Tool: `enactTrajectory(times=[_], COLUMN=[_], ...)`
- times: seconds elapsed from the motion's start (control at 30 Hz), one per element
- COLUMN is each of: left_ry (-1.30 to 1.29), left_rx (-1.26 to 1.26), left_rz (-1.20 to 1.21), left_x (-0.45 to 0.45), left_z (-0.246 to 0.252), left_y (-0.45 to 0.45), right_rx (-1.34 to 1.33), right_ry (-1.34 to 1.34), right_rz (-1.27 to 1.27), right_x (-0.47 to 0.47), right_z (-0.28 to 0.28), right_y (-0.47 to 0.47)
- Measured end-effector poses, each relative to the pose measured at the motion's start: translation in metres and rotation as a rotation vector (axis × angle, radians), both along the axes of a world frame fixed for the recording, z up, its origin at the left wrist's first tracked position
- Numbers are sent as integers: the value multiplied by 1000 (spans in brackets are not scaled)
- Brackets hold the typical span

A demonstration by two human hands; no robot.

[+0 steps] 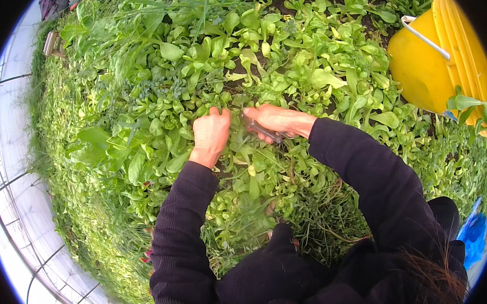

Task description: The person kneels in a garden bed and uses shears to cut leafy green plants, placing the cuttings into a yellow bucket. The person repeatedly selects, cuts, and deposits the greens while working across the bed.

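Low leafy green plants cover the ground around both hands, with some yellowed leaves among them. My left hand reaches into the foliage with curled fingers; whether it grips a leaf or stem is hidden. To its right, my right hand is closed around a dark, dirty handheld tool, perhaps a small knife. The tool lies along the palm and its front end is hard to make out. The hands are a short way apart.
A yellow plastic bucket with a white handle lies tilted at the right. Blue plastic shows at lower right. Translucent greenhouse sheeting on a frame runs along the left. A wooden object and dark cloth are at upper left.
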State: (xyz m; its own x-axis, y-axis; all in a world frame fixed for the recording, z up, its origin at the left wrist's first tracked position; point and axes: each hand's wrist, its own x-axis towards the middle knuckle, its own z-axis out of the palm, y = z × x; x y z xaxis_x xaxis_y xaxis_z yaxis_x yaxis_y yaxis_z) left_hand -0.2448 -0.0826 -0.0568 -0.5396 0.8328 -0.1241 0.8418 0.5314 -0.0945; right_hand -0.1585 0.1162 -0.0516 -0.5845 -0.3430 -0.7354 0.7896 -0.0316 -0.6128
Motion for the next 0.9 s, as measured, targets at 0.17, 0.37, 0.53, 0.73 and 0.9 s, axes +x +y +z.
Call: enactTrajectory(times=[0.17, 0.37, 0.53, 0.73, 0.9], left_ry=[-45, -106, -124, -174, -219], left_rx=[47, 146, 207, 200, 262], left_rz=[84, 267, 349, 366, 262], left_x=[-1, 4, 2, -3, -1], left_z=[5, 11, 11, 7, 13], left_y=[-14, -16, -12, -11, -18], right_rx=[-64, -77, -73, -38, -4], right_ry=[7, -32, -23, -26, 15], right_rz=[-45, -22, 28, -20, -63], right_x=[20, 9, -6, -13, 4], right_z=[-1, -1, -2, -1, 7], right_y=[11, 13, 9, -1, 7])
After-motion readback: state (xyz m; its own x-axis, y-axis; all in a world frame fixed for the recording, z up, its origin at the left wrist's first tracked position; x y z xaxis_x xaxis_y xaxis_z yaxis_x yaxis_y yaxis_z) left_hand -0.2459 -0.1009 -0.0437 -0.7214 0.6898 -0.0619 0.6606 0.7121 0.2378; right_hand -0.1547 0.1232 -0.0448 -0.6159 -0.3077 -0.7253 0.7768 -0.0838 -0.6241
